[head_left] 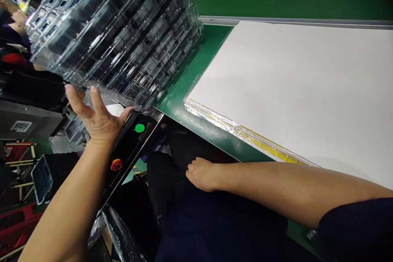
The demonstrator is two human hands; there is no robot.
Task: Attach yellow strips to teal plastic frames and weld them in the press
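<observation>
A tall stack of clear plastic trays (132, 45) with small dark parts in their pockets stands at the upper left. My left hand (100, 116) is at the stack's near lower edge, its fingers and thumb spread wide; whether the fingertips press on the plastic I cannot tell. Over my lap rests my right hand (201, 174), fingers curled into a loose fist, and I cannot make out anything in it. To the right, a large pile of white sheets (288, 77) with clear and yellow wrapping along its near edge lies on the green worktop (181, 102).
Below the trays, a black panel carries a green button (140, 127) and a red emergency stop knob (116, 165). Another person's hand (20, 17) shows at the far left. A blue-grey bin (42, 178) and red frames are at the lower left.
</observation>
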